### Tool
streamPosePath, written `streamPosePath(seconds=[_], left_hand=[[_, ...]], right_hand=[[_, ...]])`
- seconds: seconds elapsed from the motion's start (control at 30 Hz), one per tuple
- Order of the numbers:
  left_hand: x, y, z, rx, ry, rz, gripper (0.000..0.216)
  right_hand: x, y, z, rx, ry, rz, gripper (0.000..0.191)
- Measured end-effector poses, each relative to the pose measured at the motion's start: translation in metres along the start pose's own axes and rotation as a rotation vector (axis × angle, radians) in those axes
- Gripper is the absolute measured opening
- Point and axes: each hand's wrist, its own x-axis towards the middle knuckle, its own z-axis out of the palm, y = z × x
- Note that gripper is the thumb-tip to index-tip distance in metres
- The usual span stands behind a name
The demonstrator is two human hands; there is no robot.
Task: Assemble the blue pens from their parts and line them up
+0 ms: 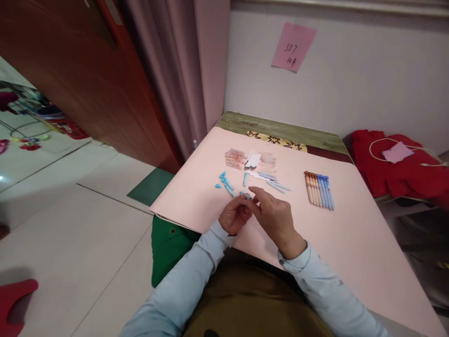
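Note:
Fingers of my left hand (234, 214) are closed on a short light-blue pen barrel (245, 194) above the table's near part. My right hand (277, 217) is close against it on the right, thumb by the barrel and index finger stretched out apart from the thumb. Just beyond lie blue patterned barrels (228, 186) and small blue toppers (222, 175). One more blue barrel (245, 179) rests ahead of my hands. Slim pale-blue tubes (276, 186) lie to its right. White refills with dark tips (252, 161) are piled behind.
Clear pinkish barrels (235, 158) and pale pieces (268, 161) flank the refills. A row of brown and blue pens (318, 191) lies right on the pink-covered table (351, 243). Red cloth (403, 173) is beyond the right edge; a brown door (115, 84) stands left.

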Motion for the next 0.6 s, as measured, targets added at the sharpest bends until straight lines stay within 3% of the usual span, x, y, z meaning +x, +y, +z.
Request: streamPosePath(seconds=[0.2, 0.4, 0.5, 0.6], left_hand=[[-0.002, 0.004, 0.000, -0.071, -0.042, 0.014, 0.013], [-0.007, 0.001, -0.001, 0.117, -0.070, 0.009, 0.016], [-0.005, -0.002, -0.001, 0.154, -0.077, 0.024, 0.018], [-0.002, -0.004, 0.000, 0.173, -0.113, 0.023, 0.023]], right_hand=[[-0.009, 0.016, -0.010, 0.106, 0.023, 0.108, 0.037], [-0.027, 0.052, -0.016, 0.086, 0.041, 0.352, 0.033], [-0.034, 0.058, -0.017, 0.233, 0.052, 0.435, 0.031], [-0.037, 0.048, -0.014, 0.448, 0.026, 0.407, 0.028]])
